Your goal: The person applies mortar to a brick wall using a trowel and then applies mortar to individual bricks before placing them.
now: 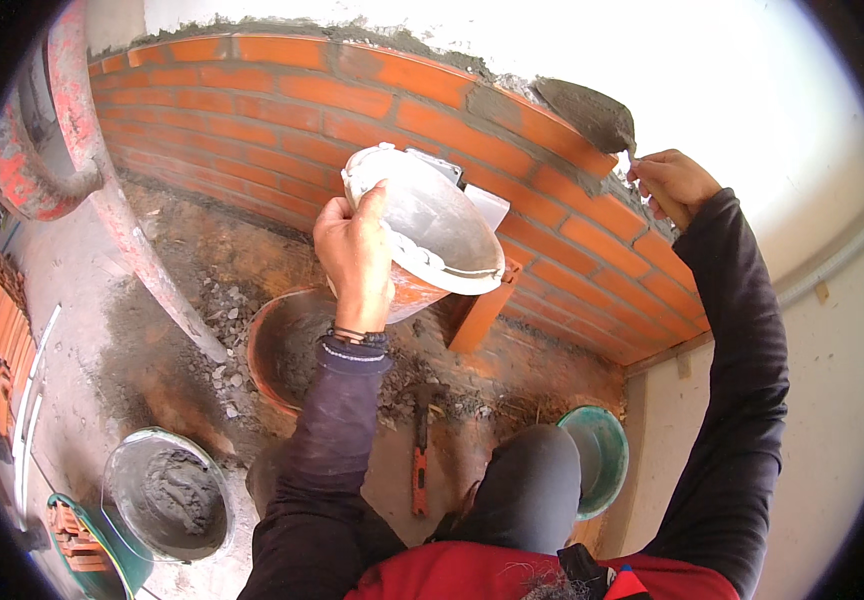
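My left hand (356, 250) grips the rim of a mortar-smeared bucket (437, 215), which is tilted in front of the wall. Its thumb lies over the whitish rim, and little shows inside but a grey film. Higher up at the right, my right hand (679, 187) is closed around the wooden handle of a trowel (589, 113). The trowel's grey, mortar-coated blade lies along the top of the orange brick wall (352, 98), where wet mortar meets the white wall above. Behind the bucket, a grey-and-white object on the wall is partly hidden.
Below the bucket are a round tub (270, 350) and a leaning brick (485, 315). A hammer (421, 460) lies on the floor. A mortar bucket (170, 495) stands lower left, a green basin (600, 460) beside my leg. A red, worn metal frame (87, 130) rises at left near stacked bricks (0, 325).
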### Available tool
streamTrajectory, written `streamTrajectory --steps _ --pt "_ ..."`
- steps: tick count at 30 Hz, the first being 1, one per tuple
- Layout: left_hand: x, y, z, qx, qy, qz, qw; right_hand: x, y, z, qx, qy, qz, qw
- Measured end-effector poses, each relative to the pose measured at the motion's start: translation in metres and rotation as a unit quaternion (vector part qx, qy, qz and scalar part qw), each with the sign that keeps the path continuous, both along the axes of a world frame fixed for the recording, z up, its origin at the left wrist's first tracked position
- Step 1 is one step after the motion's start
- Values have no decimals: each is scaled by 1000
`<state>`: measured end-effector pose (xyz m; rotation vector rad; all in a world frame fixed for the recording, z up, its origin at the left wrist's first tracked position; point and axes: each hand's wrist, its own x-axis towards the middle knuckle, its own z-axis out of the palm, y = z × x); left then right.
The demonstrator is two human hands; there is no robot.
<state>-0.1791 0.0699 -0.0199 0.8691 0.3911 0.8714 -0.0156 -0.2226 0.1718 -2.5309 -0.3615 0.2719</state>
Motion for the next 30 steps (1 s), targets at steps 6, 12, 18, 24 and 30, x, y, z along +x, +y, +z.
streamTrajectory --steps 6,12,18,24,30 --pt "-7 1 2 -2 -14 10 1000 -4 -37 8 -15 -11 -26 999" --pt "-19 -2 9 8 5 18 1000 1 -76 13 -90 -63 -34 993" --pt "-21 0 5 31 19 34 999 17 -77 7 -153 -203 -2 967" --pt "-27 3 3 12 15 5 1000 13 -65 6 -200 -243 17 949" --pt "-30 6 -1 31 9 -5 999 31 -28 3 -263 -310 80 910"
